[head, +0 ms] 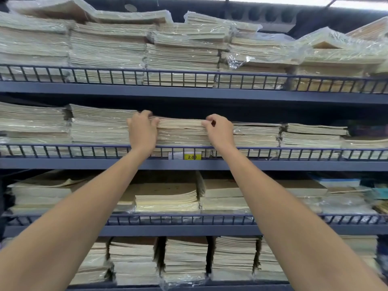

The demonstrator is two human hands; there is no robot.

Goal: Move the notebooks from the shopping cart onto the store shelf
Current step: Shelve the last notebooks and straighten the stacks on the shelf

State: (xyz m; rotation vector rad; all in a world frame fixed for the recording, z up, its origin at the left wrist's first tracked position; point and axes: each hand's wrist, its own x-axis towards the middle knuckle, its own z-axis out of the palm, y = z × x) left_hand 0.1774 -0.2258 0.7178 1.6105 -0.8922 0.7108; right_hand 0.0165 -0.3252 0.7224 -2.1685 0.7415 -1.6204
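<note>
Pinching both ends of the top notebooks (181,126), left hand (142,131) and right hand (219,132) are holding them atop the middle shelf (210,164) stack, probably squaring edges so they are sitting behind the wire rail (84,146).

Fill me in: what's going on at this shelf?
A person is stocking notebooks bare-handed. The left grip curls over the left end of the top notebooks of a stack on the second shelf from the top. The right grip pinches their right end. The notebooks lie flat on the stack, behind the wire rail and above a yellow price tag. No cart is in view.
</note>
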